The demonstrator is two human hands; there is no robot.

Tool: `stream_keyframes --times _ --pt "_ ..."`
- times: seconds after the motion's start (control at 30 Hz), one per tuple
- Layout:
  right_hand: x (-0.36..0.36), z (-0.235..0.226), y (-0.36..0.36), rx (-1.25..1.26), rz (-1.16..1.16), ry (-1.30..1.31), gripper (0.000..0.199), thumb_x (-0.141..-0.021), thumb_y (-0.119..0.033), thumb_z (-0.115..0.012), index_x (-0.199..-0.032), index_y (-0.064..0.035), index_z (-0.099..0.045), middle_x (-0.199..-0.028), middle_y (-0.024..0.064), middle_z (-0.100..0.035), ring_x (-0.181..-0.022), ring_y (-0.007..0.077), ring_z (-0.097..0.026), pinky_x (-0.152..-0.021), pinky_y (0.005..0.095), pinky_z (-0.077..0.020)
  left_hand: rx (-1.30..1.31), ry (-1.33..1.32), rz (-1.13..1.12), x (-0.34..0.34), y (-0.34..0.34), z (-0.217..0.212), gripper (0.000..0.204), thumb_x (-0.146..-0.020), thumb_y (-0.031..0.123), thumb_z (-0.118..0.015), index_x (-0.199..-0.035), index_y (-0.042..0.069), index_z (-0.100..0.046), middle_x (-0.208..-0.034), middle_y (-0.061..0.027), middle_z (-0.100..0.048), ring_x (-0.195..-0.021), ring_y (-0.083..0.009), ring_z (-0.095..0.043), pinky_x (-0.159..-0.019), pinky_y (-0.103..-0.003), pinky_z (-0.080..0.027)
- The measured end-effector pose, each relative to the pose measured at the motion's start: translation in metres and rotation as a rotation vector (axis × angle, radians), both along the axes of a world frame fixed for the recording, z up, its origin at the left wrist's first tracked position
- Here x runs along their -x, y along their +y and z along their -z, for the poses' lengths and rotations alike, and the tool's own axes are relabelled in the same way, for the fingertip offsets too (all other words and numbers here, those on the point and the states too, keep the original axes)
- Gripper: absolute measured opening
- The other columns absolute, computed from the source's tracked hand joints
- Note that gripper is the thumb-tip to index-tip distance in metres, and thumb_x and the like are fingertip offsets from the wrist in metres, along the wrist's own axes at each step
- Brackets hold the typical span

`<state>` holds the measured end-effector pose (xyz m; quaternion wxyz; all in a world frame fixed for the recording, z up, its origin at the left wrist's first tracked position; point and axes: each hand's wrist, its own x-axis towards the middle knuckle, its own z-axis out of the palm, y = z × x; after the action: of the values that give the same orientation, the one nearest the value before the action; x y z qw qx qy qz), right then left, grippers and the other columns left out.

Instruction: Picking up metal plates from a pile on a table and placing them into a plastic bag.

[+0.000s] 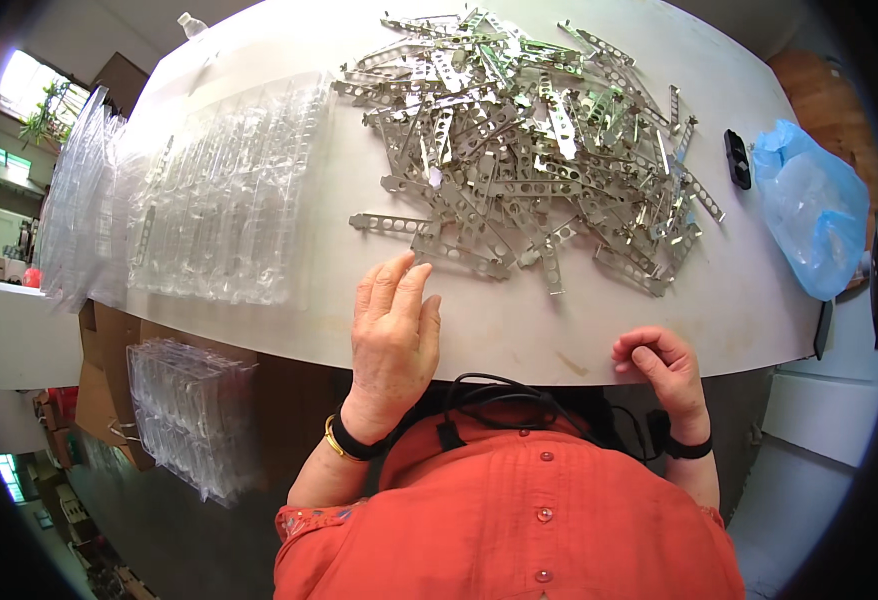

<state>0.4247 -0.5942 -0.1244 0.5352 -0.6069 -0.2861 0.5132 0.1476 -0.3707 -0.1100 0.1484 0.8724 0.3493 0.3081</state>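
A large heap of perforated metal strips [519,130] lies on the table in front of me. My left hand [394,320] is over the near edge, fingers stretched forward. Its fingertips are at the near end of a metal strip [459,257] at the heap's front; whether they touch it I cannot tell. Just beyond lies another strip [384,224], pointing left. At the table's front edge, my right hand [664,365] has its fingers curled in, with nothing seen in them. To the left lies a clear plastic tray [229,200] with long slots; a metal strip [145,236] sits in its left part.
More clear trays [84,205] stand at the table's left edge. Below, another stack of trays [189,415] is beside a cardboard box [109,390]. On the right are a black object [736,160] and a blue plastic bag [814,210]. A black cable [519,385] lies at my waist.
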Motion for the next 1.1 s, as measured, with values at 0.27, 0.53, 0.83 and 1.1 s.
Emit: stream_keyframes --times 0.27,0.53,0.83,1.1 --pt "-0.009 0.006 0.006 0.008 0.058 0.118 0.019 -0.102 -0.006 -0.055 -0.116 0.0033 -0.063 -0.105 0.0127 -0.069 -0.09 0.0178 -0.07 -0.08 0.0322 -0.0594 0.054 0.226 0.009 -0.016 -0.002 0.007 0.056 -0.09 0.016 -0.072 -0.142 0.005 -0.054 -0.15 -0.0207 -0.043 -0.141 -0.0434 -0.035 -0.114 -0.05 -0.031" --pt "-0.01 0.006 0.002 0.001 0.054 0.143 0.019 -0.103 -0.005 -0.052 -0.116 0.0036 -0.063 -0.105 0.0134 -0.069 -0.09 0.0183 -0.07 -0.08 0.0334 -0.06 0.087 0.282 0.024 -0.022 -0.003 0.015 0.063 -0.085 0.019 -0.076 -0.142 0.005 -0.053 -0.153 -0.0243 -0.036 -0.141 -0.0469 -0.033 -0.115 -0.055 -0.028" --pt "-0.009 0.006 0.003 -0.028 0.049 0.125 0.019 -0.103 -0.005 -0.051 -0.116 0.0031 -0.063 -0.105 0.0129 -0.069 -0.09 0.0178 -0.07 -0.08 0.0339 -0.0598 0.071 0.293 0.023 -0.022 -0.009 0.011 0.055 -0.088 0.017 -0.073 -0.138 0.004 -0.056 -0.151 -0.0233 -0.041 -0.142 -0.0462 -0.033 -0.115 -0.051 -0.029" --pt "-0.008 0.011 0.001 -0.069 0.052 0.101 0.019 -0.104 -0.005 -0.051 -0.116 0.0025 -0.063 -0.106 0.012 -0.069 -0.091 0.0173 -0.069 -0.081 0.0333 -0.0594 -0.04 0.271 0.03 -0.017 -0.013 0.018 0.045 -0.084 0.007 -0.073 -0.128 0.003 -0.062 -0.136 -0.0166 -0.058 -0.138 -0.0422 -0.042 -0.115 -0.052 -0.031"
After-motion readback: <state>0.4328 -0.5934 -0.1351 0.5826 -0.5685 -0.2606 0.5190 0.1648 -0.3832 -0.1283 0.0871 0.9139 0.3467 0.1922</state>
